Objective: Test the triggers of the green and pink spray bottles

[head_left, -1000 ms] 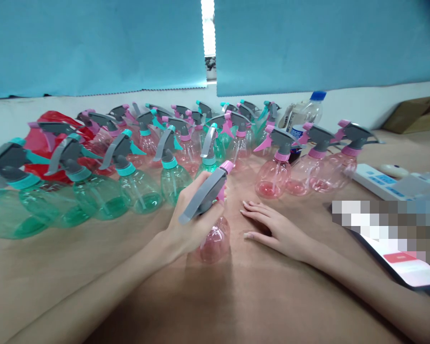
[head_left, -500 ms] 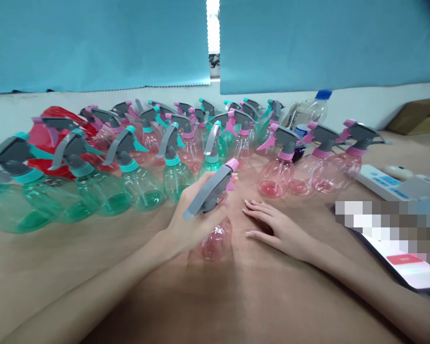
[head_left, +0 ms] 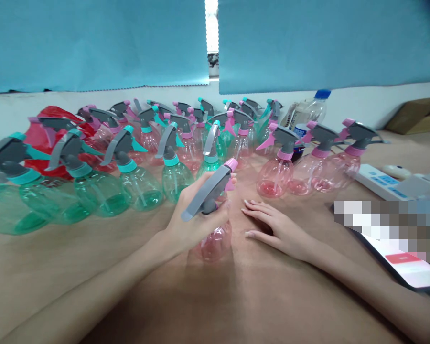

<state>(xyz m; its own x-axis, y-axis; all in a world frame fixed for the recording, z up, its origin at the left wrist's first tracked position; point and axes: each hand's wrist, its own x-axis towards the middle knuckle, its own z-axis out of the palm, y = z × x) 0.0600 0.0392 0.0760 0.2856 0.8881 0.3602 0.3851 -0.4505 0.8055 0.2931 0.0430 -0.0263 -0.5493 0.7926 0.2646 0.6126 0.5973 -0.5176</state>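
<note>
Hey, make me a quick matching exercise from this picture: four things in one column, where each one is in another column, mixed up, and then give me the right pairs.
Things:
1. left hand
2. right hand
3. white power strip
4. clear plastic bottle with a blue cap

Places:
A. at the back, beyond the pink spray bottles
B. flat on the table
C. at the right, beside the last pink spray bottle
D. around the top of a pink spray bottle

Right pairs: 1-D, 2-B, 3-C, 4-A

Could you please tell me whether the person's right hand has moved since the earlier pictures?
No: the right hand stays put relative to the pink spray bottle ahead of it.
</note>
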